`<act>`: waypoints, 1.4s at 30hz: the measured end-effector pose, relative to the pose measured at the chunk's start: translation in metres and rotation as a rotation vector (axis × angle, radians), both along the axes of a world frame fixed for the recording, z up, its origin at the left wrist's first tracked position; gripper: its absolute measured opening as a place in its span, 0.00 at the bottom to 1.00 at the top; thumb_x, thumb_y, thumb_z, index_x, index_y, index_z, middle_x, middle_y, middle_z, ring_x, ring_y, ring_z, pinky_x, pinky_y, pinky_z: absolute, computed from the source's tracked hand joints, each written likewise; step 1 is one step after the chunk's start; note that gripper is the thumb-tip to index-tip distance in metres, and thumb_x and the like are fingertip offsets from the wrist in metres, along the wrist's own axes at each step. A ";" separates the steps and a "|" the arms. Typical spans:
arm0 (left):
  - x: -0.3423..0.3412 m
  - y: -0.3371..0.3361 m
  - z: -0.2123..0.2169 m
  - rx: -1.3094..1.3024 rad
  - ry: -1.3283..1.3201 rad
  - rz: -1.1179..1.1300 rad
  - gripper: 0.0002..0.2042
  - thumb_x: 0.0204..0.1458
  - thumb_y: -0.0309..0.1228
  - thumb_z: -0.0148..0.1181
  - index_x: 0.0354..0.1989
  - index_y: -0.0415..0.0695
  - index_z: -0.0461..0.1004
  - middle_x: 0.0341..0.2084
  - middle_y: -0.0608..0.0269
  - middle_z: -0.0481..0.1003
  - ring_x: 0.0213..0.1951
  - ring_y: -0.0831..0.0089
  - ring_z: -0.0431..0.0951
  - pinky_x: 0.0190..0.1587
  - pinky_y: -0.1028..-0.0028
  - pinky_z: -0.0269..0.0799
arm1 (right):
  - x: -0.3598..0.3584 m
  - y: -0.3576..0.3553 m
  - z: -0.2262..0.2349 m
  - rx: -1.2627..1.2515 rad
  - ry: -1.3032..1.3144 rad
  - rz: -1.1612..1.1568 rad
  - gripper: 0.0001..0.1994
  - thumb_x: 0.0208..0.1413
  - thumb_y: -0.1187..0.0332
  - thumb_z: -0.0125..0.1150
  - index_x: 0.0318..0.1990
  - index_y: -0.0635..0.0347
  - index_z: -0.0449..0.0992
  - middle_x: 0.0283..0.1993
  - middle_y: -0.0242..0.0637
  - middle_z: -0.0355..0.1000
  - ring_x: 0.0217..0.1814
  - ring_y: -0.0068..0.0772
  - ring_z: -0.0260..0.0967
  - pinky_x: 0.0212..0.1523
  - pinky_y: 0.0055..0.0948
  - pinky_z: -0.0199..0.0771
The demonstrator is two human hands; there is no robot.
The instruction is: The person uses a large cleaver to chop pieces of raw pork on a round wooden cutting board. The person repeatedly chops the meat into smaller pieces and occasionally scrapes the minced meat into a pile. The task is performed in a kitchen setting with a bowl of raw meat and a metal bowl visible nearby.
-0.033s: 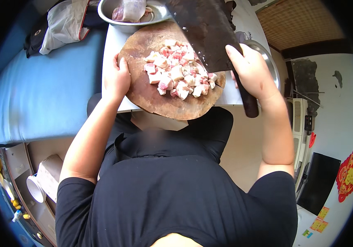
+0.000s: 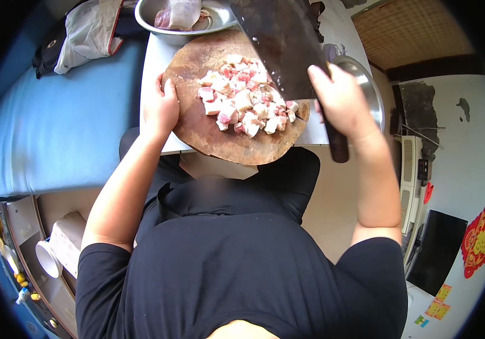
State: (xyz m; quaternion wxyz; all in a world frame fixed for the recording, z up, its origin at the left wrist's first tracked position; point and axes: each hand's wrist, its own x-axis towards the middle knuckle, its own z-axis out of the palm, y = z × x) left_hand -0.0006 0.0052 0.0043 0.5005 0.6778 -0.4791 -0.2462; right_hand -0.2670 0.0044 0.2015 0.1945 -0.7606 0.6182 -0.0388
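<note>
A round wooden chopping board (image 2: 197,124) lies on the white table, its near edge reaching past the table edge. Small cubes of pale, fatty raw meat (image 2: 243,101) are heaped on it. My left hand (image 2: 161,108) grips the board's left rim, thumb on top and fingers along the side. In my right hand (image 2: 341,96) is the dark handle of a broad cleaver (image 2: 281,45). The blade is raised and tilted over the right part of the board, hiding some of the meat and the board's far right side.
Beyond the board stands a metal basin (image 2: 160,29) with a larger piece of meat (image 2: 183,14) in it. A second metal bowl (image 2: 369,85) sits at the right, partly behind my right hand. A blue padded seat (image 2: 67,130) with a bag (image 2: 90,34) adjoins the table's left.
My right hand and the cleaver handle have shifted slightly left. My left hand, the board and the meat have stayed in place.
</note>
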 end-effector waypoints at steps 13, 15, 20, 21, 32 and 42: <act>-0.002 -0.003 -0.005 0.060 -0.042 -0.030 0.19 0.57 0.35 0.48 0.53 0.37 0.65 0.45 0.48 0.73 0.48 0.62 0.73 0.51 0.70 0.66 | 0.006 0.002 -0.008 0.096 0.301 0.097 0.20 0.59 0.56 0.38 0.42 0.64 0.70 0.45 0.53 0.70 0.48 0.53 0.68 0.49 0.42 0.68; -0.006 -0.004 -0.001 0.075 -0.071 -0.037 0.19 0.57 0.36 0.48 0.54 0.37 0.64 0.45 0.48 0.73 0.48 0.61 0.73 0.51 0.70 0.66 | -0.008 -0.003 -0.020 0.056 0.200 0.014 0.23 0.58 0.52 0.40 0.43 0.65 0.70 0.39 0.54 0.71 0.42 0.52 0.70 0.45 0.40 0.69; 0.003 0.004 -0.002 0.106 -0.077 0.009 0.19 0.57 0.35 0.47 0.54 0.37 0.64 0.45 0.47 0.73 0.48 0.60 0.73 0.51 0.70 0.66 | -0.007 -0.001 0.020 -0.061 -0.339 -0.019 0.16 0.58 0.58 0.48 0.31 0.65 0.69 0.17 0.32 0.65 0.16 0.22 0.62 0.18 0.24 0.63; 0.001 0.001 -0.005 0.091 -0.057 -0.004 0.19 0.57 0.35 0.47 0.54 0.37 0.64 0.45 0.47 0.73 0.48 0.60 0.73 0.51 0.70 0.65 | -0.013 0.000 0.008 -0.090 -0.264 -0.008 0.16 0.58 0.58 0.47 0.31 0.65 0.69 0.17 0.33 0.66 0.16 0.22 0.62 0.18 0.25 0.64; 0.000 0.003 0.004 0.101 -0.068 -0.002 0.19 0.57 0.35 0.47 0.54 0.37 0.64 0.45 0.46 0.72 0.48 0.59 0.73 0.51 0.70 0.66 | -0.010 0.008 0.031 0.071 -0.176 -0.206 0.21 0.57 0.53 0.44 0.41 0.63 0.72 0.34 0.52 0.73 0.38 0.49 0.71 0.40 0.37 0.69; 0.000 -0.001 0.006 0.073 -0.091 -0.031 0.20 0.57 0.35 0.47 0.53 0.35 0.64 0.45 0.46 0.73 0.48 0.61 0.73 0.51 0.70 0.66 | -0.019 0.003 0.022 -0.044 -0.074 -0.159 0.22 0.57 0.51 0.40 0.39 0.63 0.72 0.36 0.51 0.73 0.39 0.52 0.70 0.41 0.37 0.68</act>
